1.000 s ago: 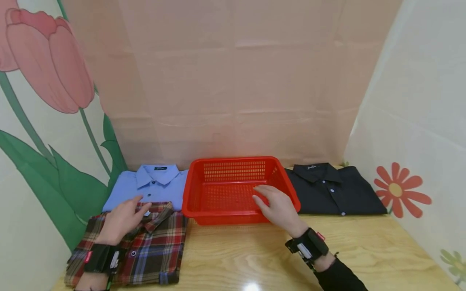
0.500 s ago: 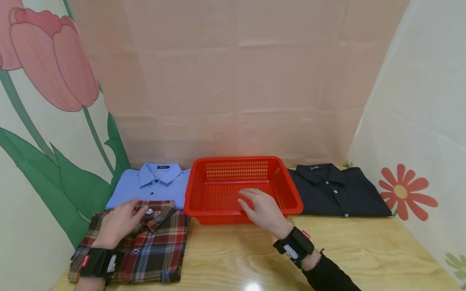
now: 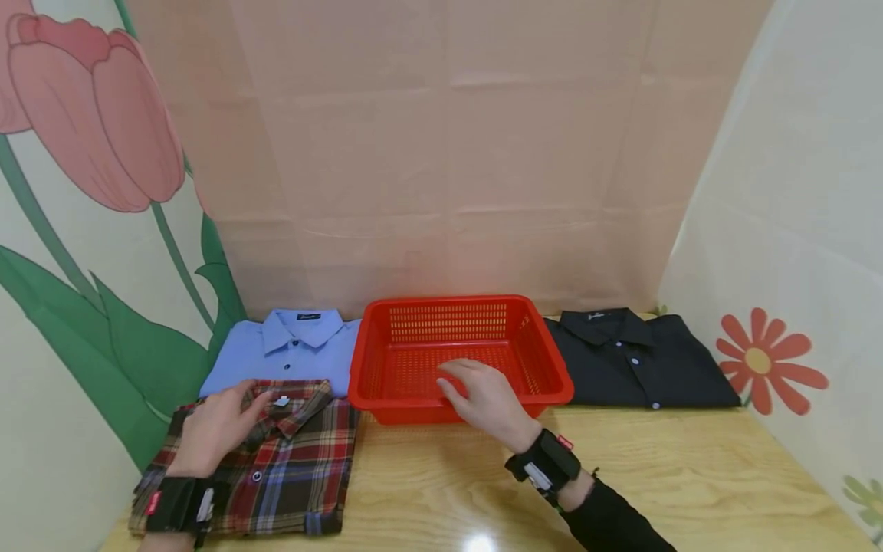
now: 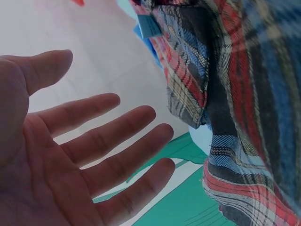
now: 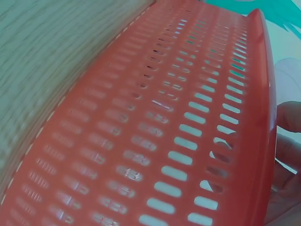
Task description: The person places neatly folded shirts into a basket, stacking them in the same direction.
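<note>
Above the folded plaid shirt (image 3: 297,475) at the front left hovers my left hand (image 3: 214,429). In the left wrist view its fingers (image 4: 122,141) are spread and straight, with a gap between them and the plaid cloth (image 4: 249,94). My right hand (image 3: 486,402) is over the front rim of the red plastic basket (image 3: 359,360), fingers loosely bent and holding nothing. The right wrist view shows the basket's slotted wall (image 5: 141,136) up close, and part of the right hand (image 5: 289,146) beyond the rim. Whether it touches the rim, I cannot tell.
Left of the basket lies a folded light blue shirt (image 3: 241,349), its front edge under or behind the plaid one. A folded black shirt (image 3: 607,360) is to the basket's right. Everything rests on a wooden table (image 3: 414,483), with covered walls behind and at both sides.
My right hand has drifted left along the basket's front side. The left hand has shifted slightly left over the plaid shirt. Shirts and basket stay in place.
</note>
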Available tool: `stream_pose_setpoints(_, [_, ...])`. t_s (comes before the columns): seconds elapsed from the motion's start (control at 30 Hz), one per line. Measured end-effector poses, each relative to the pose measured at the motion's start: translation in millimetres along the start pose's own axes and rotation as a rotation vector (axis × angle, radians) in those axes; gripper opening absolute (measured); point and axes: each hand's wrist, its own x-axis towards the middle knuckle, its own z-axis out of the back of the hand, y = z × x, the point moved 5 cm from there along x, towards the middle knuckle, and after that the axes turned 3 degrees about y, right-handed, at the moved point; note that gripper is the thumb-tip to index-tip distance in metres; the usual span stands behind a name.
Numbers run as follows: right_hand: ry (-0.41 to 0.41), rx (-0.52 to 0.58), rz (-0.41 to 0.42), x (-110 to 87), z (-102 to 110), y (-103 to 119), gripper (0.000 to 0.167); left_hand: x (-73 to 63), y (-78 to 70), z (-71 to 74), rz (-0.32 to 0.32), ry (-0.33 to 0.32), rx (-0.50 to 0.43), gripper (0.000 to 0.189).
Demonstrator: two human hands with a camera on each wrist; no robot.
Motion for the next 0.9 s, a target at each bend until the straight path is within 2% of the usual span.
stream_pose_setpoints(0.2, [0.008,0.023,0.003,7.5,-2,6,0.03,-1.6,5.7,2.2,0.039,0.032,-0.019,0.063])
stream_pose_setpoints(0.57, [0.038,0.009,0.09,16.4,-13,29,0.026,-6.4,24.3,6.9,0.125,0.037,-0.029,0.042])
stream_pose_setpoints(0.7, [0.038,-0.004,0.105,18.5,-15,34,0.026,-6.0,29.2,5.5,0.151,0.055,-0.047,0.048])
stream_pose_setpoints(0.8, [0.04,0.009,0.122,19.5,-17,38,0.026,-5.0,35.1,5.6,0.152,0.067,-0.032,0.059])
stream_pose_setpoints(0.9, [0.027,0.023,0.136,20.7,-17,43,0.024,-4.3,41.5,6.4,0.147,0.072,-0.024,0.06])
